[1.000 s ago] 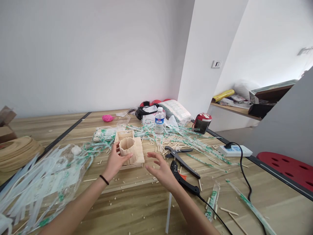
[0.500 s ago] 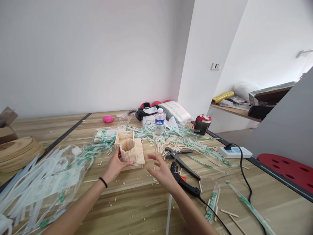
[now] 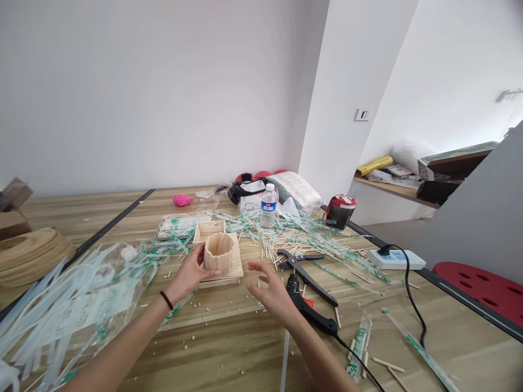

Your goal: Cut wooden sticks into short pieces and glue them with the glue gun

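My left hand [image 3: 193, 274] grips a round cup of upright wooden sticks [image 3: 219, 253] from its left side, thumb at the front and fingers behind. The cup is on a flat base of sticks [image 3: 237, 260], and a square stick box [image 3: 209, 231] stands just behind it. My right hand [image 3: 267, 287] is off to the right of the base, fingers apart and holding nothing. Beside that hand lie a black glue gun [image 3: 312, 314] with a cord and black-handled cutters [image 3: 308, 276].
Loose sticks and green-printed wrappers spread behind the tools, around a water bottle [image 3: 268, 207]. Clear glue sticks [image 3: 61, 316] lie at left near a wooden coil [image 3: 35, 256]. A power strip [image 3: 396, 259] is at right; pink string [image 3: 182, 200] lies at the back.
The cup has shifted slightly to the right on the base, with my left hand still on it. My right hand stays spread beside the base. The view has shifted a little.
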Available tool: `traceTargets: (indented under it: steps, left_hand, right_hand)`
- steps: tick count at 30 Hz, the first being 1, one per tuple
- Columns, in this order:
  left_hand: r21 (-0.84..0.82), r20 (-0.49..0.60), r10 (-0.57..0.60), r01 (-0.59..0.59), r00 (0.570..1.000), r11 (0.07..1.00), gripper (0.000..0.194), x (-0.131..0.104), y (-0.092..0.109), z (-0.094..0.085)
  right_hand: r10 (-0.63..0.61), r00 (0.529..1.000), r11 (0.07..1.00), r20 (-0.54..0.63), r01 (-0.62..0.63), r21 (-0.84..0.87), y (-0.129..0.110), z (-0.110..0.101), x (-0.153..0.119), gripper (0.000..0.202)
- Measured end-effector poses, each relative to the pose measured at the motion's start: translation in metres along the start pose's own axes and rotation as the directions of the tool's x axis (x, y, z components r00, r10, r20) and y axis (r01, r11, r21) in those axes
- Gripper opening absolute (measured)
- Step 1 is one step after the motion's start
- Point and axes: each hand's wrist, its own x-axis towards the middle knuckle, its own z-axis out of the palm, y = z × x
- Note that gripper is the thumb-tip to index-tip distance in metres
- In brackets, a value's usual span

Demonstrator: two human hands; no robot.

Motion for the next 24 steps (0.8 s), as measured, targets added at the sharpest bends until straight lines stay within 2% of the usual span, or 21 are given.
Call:
traceTargets:
  steps: [6,9,24]
  left_hand:
    - [-0.034,0.109,-0.056,0.06,0.992,0.998,0.064,0.005,0.003,-0.016]
    - [-0.038,0.13,-0.068,0.074,0.989,0.997,0.061,0.005,0.001,-0.027]
    - [-0.011,-0.061,-0.119,0.118,0.991,0.993,0.067,-0.008,-0.032,-0.043]
  right_hand:
    - [-0.002,1.0,1.0,-0.014,0.002,-0.008,0.001,-0.001,0.0,0.039]
    - [-0.005,1.0,1.0,-0.026,0.005,-0.009,0.002,-0.002,0.0,0.039]
    - [-0.011,1.0,0.999,0.012,0.011,-0.04,-0.004,0.002,-0.002,0.042]
